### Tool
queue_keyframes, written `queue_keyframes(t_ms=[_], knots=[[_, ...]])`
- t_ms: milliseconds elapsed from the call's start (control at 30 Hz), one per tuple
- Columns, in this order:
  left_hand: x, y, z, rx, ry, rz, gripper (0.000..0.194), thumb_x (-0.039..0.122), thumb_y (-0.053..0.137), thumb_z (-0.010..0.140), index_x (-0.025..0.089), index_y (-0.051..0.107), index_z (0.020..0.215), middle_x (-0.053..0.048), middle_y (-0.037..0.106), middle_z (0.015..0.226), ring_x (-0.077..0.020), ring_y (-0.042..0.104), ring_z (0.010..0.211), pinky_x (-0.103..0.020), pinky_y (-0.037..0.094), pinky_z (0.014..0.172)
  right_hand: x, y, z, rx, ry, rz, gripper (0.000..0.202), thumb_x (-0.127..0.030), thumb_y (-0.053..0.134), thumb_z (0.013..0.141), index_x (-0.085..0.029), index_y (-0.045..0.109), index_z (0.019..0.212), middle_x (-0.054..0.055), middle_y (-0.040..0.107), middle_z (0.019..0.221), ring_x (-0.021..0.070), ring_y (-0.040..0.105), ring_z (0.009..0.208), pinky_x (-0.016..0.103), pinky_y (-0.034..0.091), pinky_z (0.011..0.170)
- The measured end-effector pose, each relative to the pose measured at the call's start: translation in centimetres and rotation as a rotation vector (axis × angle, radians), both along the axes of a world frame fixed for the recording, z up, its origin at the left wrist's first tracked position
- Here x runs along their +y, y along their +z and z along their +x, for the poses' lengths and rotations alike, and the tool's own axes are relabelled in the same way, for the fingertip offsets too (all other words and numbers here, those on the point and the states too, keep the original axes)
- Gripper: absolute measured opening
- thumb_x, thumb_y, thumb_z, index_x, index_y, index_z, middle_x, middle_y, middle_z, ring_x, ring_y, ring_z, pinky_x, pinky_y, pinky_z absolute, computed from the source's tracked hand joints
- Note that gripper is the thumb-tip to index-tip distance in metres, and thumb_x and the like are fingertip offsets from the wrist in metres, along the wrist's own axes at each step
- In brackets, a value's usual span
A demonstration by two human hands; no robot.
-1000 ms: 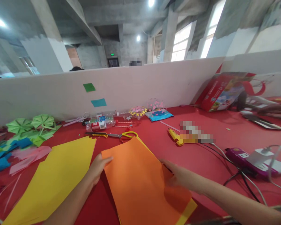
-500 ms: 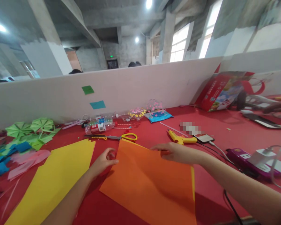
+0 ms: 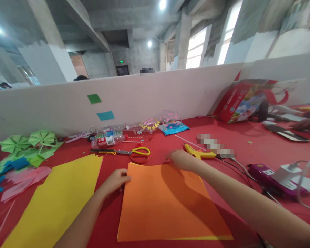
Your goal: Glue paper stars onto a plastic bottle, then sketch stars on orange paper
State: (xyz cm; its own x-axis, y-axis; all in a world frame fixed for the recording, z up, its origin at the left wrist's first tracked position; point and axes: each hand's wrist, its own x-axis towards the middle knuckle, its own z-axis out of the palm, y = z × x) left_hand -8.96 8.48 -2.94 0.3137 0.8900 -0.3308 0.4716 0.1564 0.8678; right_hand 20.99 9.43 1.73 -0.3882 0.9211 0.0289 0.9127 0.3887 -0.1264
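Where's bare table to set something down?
Red tabletop between blue packet, red bag and purple block, bar a green scrap. Narrow gap between yellow sheets and orange sheet, left hand over it. Crowded: back left, green paper to bottles; scissors and glue gun behind orange sheet.

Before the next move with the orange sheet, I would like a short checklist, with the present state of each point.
1. Left hand at the orange sheet's left edge: ok.
2. Right hand pressing the sheet: cannot tell; it is at the far edge, fingertips partly hidden.
3. Orange sheet exactly covering the yellow paper beneath: not ok, yellow shows along the near edge.
4. Yellow stack on the left apart from it: ok, red table shows between.
5. Glue gun cool: cannot tell.
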Motion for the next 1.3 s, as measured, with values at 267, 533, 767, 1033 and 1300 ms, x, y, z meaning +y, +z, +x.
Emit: queue_keyframes(t_ms=[267, 533, 767, 1033, 1300], knots=[[0.6, -1.4, 2.1, -0.006, 0.011, 0.156, 0.024, 0.032, 0.058, 0.092, 0.014, 0.061, 0.106, -0.004, 0.065, 0.099, -0.0162, 0.064, 0.08, -0.033, 0.055, 0.069, 4.2, -2.3, -8.7, -0.013, -0.05, 0.027, 0.03, -0.034, 0.056, 0.094, -0.016, 0.058, 0.118, 0.008, 0.06, 0.117, 0.0201, 0.062, 0.099, 0.041, 0.053, 0.084], [0.3, -2.4, 1.8, 0.004, 0.058, 0.274, 0.022, 0.036, 0.058, 0.091, 0.014, 0.062, 0.092, -0.001, 0.063, 0.086, -0.014, 0.061, 0.072, -0.03, 0.052, 0.065, 6.2, -3.8, -8.8, -0.087, -0.078, 0.073, 0.027, -0.033, 0.056, 0.094, -0.016, 0.059, 0.115, 0.008, 0.061, 0.115, 0.0194, 0.062, 0.098, 0.04, 0.053, 0.084], [0.2, -2.0, 2.4, 0.069, 0.105, 0.327, 0.02, 0.024, 0.056, 0.083, 0.019, 0.049, 0.064, 0.006, 0.047, 0.061, -0.0119, 0.047, 0.06, -0.024, 0.031, 0.055, 9.5, -3.3, -7.1, -0.193, -0.066, 0.089, 0.03, -0.033, 0.057, 0.093, -0.016, 0.058, 0.117, 0.009, 0.06, 0.119, 0.0212, 0.061, 0.103, 0.043, 0.052, 0.087], [0.3, -1.8, 2.9, 0.151, 0.15, 0.334, 0.023, 0.013, 0.049, 0.075, 0.022, 0.036, 0.059, 0.007, 0.035, 0.055, -0.012, 0.034, 0.055, -0.026, 0.019, 0.053, 13.1, -1.5, -10.4, -0.215, -0.065, 0.151, 0.03, -0.033, 0.056, 0.094, -0.017, 0.058, 0.119, 0.009, 0.059, 0.12, 0.0204, 0.061, 0.101, 0.041, 0.053, 0.086], [0.5, -2.1, 2.9, 0.131, 0.155, 0.321, 0.018, 0.012, 0.048, 0.071, 0.022, 0.04, 0.059, 0.007, 0.038, 0.055, -0.0118, 0.036, 0.054, -0.025, 0.022, 0.052, 16.5, -3.2, -16.6, -0.208, -0.021, 0.2, 0.034, -0.033, 0.059, 0.092, -0.013, 0.057, 0.12, 0.011, 0.059, 0.12, 0.0218, 0.061, 0.102, 0.041, 0.053, 0.086]])
